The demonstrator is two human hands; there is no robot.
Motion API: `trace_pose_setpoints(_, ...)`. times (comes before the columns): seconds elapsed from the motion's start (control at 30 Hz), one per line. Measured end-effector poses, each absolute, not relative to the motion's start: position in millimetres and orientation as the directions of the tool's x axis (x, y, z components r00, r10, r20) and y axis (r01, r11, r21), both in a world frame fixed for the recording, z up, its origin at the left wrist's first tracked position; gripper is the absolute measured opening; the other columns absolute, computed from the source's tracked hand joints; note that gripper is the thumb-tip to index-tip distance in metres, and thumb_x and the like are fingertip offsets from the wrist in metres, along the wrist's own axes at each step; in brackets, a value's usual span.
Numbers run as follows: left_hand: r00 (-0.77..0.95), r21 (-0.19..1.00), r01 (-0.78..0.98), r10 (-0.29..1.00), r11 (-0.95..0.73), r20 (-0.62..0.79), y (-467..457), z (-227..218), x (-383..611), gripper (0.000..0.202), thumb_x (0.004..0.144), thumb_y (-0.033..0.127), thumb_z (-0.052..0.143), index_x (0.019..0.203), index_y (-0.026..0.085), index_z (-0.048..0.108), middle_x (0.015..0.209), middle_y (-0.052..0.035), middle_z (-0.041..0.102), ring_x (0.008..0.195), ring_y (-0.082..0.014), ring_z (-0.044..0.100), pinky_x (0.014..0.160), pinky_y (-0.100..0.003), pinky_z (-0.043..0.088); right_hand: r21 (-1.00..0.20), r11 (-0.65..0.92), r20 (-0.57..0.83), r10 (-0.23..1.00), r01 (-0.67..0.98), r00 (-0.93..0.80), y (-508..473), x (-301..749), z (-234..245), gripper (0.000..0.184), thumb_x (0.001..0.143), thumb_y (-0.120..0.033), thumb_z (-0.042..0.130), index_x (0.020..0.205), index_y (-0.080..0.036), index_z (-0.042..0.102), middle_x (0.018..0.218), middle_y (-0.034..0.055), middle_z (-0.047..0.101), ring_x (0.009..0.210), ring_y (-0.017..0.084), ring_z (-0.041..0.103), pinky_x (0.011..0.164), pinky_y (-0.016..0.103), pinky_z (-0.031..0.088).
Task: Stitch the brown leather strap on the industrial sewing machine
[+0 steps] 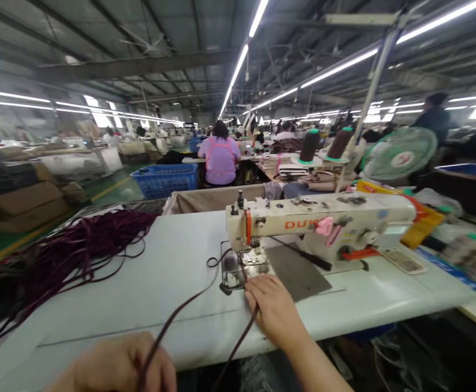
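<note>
Strip looked light and limp, probably best pinched near the sewing machine. The right hand pinched it; whether the left hand gripped was unclear.

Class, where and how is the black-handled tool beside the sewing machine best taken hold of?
Probably by its thicker black handle, from the near side and above: that end lies nearer and rightward, clear of the right hand, while the thin shaft runs back-left toward the sewing machine.

Sewing machine on the table, heap of cords at left, basket beyond, fan behind right.
</note>
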State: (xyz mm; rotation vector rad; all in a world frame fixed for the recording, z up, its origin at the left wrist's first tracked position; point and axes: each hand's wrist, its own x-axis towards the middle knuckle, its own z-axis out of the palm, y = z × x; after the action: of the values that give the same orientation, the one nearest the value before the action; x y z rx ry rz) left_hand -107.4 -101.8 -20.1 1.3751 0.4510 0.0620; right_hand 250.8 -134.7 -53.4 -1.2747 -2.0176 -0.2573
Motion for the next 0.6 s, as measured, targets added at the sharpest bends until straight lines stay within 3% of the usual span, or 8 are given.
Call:
trace_pose_setpoints(0.07,0.884,0.91,0.359,0.237,0.205,-0.402,-105.3,-6.9,-100.8,0.046,0.083,0.057,0.079,0.112,0.021,0.083,0.111,-0.0107,0.08,0.106,-0.0322,0.074,0.096,-0.038,0.056,-0.19,0.49,0.662,0.704,0.851,-0.258,-133.0,250.4,-53.9,0.022,0.105,-0.02,0.052,0.112,-0.02,0.073,0.111,0.0074,0.077,0.102,0.021,0.07,0.107,0.042,0.05)
trace_pose_setpoints(0.17,0.772,0.891,0.409,0.445,0.199,-0.454,-95.5,-1.3,-86.4,0.044,0.089,0.053,0.074,0.116,0.019,0.077,0.11,-0.011,0.079,0.099,-0.028,0.075,0.085,-0.034,0.057,-0.17,0.49,0.66,0.701,0.855,-0.27,-132.0,250.5,-55.5,0.024,0.107,-0.021,0.05,0.112,-0.02,0.074,0.113,0.0065,0.077,0.104,0.021,0.071,0.107,0.043,0.049)
trace_pose_setpoints(0.27,0.633,0.925,0.379,0.719,0.035,-0.287,-77.4,-7.1,-62.2,0.039,0.094,0.047,0.065,0.116,0.016,0.072,0.11,-0.0124,0.076,0.103,-0.0265,0.07,0.094,-0.039,0.055,-0.146,0.492,0.656,0.698,0.858,-0.289,-131.7,251.8,-56.2,0.025,0.108,-0.022,0.049,0.113,-0.02,0.074,0.114,0.0056,0.077,0.105,0.021,0.071,0.107,0.042,0.048)
trace_pose_setpoints(0.33,0.502,0.915,0.387,0.858,-0.112,-0.108,-63.8,-14.7,-39.9,0.042,0.091,0.042,0.065,0.125,0.018,0.068,0.127,-0.014,0.069,0.118,-0.0282,0.064,0.105,-0.043,0.051,-0.13,0.493,0.652,0.697,0.86,-0.3,-131.3,253.1,-56.2,0.026,0.108,-0.022,0.048,0.112,-0.02,0.074,0.115,0.0053,0.077,0.105,0.021,0.071,0.107,0.042,0.048)
trace_pose_setpoints(0.4,0.406,0.847,0.471,0.913,-0.248,0.042,-49.6,-23.1,-15.5,0.05,0.087,0.038,0.066,0.134,0.021,0.064,0.142,-0.0147,0.059,0.132,-0.0302,0.056,0.113,-0.046,0.046,-0.12,0.491,0.645,0.7,0.863,-0.308,-130.9,254.2,-56.2,0.026,0.109,-0.023,0.048,0.113,-0.021,0.074,0.117,0.0052,0.077,0.106,0.021,0.07,0.107,0.043,0.047)
trace_pose_setpoints(0.47,0.369,0.735,0.588,0.921,-0.336,0.126,-35.5,-30.0,7.4,0.052,0.087,0.034,0.066,0.138,0.023,0.063,0.144,-0.0139,0.057,0.138,-0.0298,0.05,0.121,-0.047,0.036,-0.115,0.487,0.639,0.704,0.866,-0.31,-130.5,254.9,-55.9,0.026,0.109,-0.024,0.048,0.114,-0.021,0.074,0.118,0.0053,0.077,0.108,0.021,0.07,0.107,0.043,0.047)
trace_pose_setpoints(0.6,0.239,0.647,0.729,0.969,-0.226,0.069,-12.0,-36.0,40.2,0.058,0.089,0.037,0.068,0.143,0.017,0.059,0.148,-0.0165,0.056,0.142,-0.0326,0.048,0.125,-0.045,0.029,-0.109,0.498,0.644,0.695,0.86,-0.32,-129.5,255.1,-55.7,0.027,0.11,-0.025,0.047,0.114,-0.02,0.073,0.117,0.0058,0.077,0.107,0.021,0.07,0.107,0.042,0.046)
